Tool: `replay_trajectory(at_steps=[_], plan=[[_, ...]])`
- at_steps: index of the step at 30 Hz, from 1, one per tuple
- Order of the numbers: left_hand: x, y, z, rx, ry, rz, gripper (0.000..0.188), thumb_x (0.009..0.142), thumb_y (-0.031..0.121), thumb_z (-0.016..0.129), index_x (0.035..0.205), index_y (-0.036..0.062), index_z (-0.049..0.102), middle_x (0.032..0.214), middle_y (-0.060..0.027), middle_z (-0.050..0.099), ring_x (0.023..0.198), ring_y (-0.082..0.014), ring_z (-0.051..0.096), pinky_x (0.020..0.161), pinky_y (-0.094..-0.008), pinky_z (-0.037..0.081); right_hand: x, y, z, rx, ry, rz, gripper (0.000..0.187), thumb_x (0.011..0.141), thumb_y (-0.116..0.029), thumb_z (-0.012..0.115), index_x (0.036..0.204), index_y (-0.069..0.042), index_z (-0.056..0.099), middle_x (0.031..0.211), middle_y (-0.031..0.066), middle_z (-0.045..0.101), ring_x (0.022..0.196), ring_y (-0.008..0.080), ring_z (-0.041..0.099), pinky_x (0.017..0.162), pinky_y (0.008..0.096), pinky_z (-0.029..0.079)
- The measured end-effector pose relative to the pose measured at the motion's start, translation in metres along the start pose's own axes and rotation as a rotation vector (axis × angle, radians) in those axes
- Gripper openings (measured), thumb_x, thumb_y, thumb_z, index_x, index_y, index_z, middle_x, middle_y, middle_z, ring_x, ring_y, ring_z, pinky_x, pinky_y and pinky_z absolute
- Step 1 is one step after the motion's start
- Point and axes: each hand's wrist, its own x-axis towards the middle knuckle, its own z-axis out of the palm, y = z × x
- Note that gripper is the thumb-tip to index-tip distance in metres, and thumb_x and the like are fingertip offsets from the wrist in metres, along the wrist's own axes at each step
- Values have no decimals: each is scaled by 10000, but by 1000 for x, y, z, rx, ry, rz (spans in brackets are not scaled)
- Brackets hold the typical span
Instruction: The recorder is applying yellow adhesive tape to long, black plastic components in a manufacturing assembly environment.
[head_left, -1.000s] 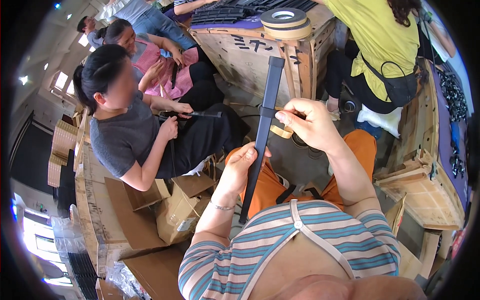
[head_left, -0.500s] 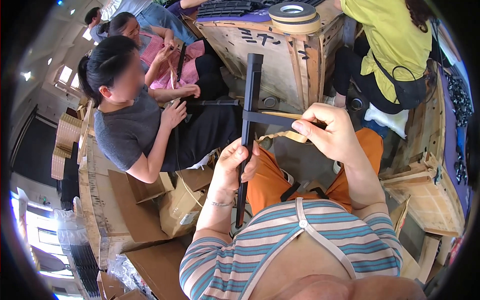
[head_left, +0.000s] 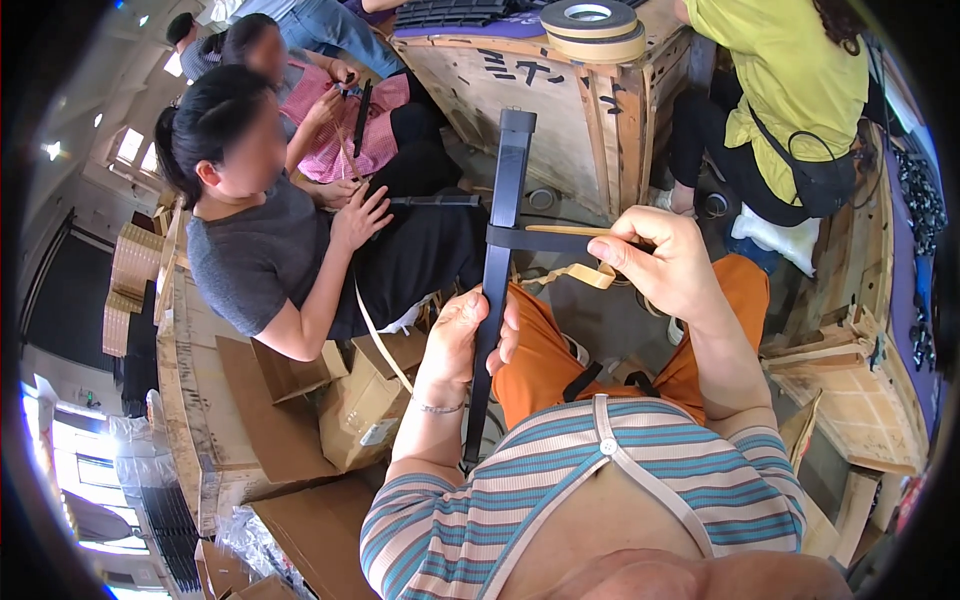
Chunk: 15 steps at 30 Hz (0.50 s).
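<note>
A long black bar (head_left: 507,185) stands up in front of me, its top leaning slightly to the right. My left hand (head_left: 462,330) is wrapped round its lower middle. A band of black adhesive tape (head_left: 550,240) crosses the bar above that hand and stretches right to my right hand (head_left: 662,255). The thumb and fingertips there pinch the tape's end. A tan backing strip (head_left: 588,274), partly peeled and curled, hangs below the band near my right fingers.
At my left a seated co-worker in grey (head_left: 265,245) handles a strip. Two tape rolls (head_left: 590,45) lie on a wooden crate (head_left: 530,110) ahead. Open cardboard boxes (head_left: 270,415) stand at lower left. Another wooden crate (head_left: 850,395) is at my right, near a person in yellow (head_left: 790,90).
The bar has turned a little, so a broader face shows, and leans slightly more to the right. The backing strip's curl has shifted. The co-worker in grey has moved a hand.
</note>
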Motion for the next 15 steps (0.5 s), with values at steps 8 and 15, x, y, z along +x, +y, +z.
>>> replay_trajectory(at_steps=[8, 15], plan=[[4, -7, -1, -154, -128, -69, 536, 848, 476, 494, 814, -57, 526, 484, -125, 498, 345, -122, 413, 340, -214, 320, 7, 12, 3, -40, -73, 172, 192, 796, -152, 660, 720, 10, 591, 580, 10, 503, 533, 54, 421, 481, 219, 343], [6, -7, 7, 35, -36, -26, 531, 874, 495, 434, 842, -26, 533, 518, -93, 498, 379, -101, 400, 386, -200, 320, 13, 9, 20, -3, -89, -171, 145, 845, -18, 526, 982, 30, 530, 957, 82, 526, 848, 140, 542, 706, 253, 449]])
